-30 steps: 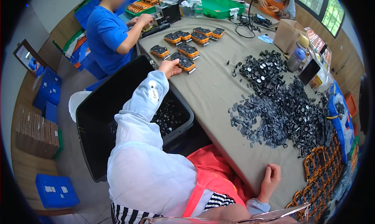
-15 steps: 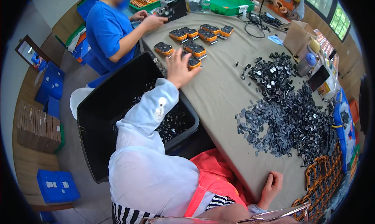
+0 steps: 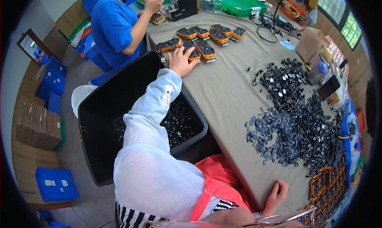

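Several orange toy cars with dark undersides facing up lie in a loose group at the far side of the table. My left hand (image 3: 182, 64) reaches out to the nearest of them, its fingers bent over one toy car (image 3: 192, 54). Another toy car (image 3: 168, 45) lies just beyond its fingertips, at the table's left edge, and one more toy car (image 3: 206, 50) rests to its right. My right hand (image 3: 277, 194) lies at the near table edge with curled fingers and nothing visible in them.
A black bin (image 3: 199, 130) with small dark parts stands left of the table, under my left arm. Heaps of small black wheels (image 3: 282, 82) and grey pieces (image 3: 274, 128) cover the right side. Rows of orange-and-black pieces (image 3: 328, 184) lie near right. A co-worker in blue (image 3: 115, 27) works far left.
My left hand has come down from above the cars, and its spread fingers have bent onto one toy car. The co-worker in blue has raised a dark object. My right hand stays put.
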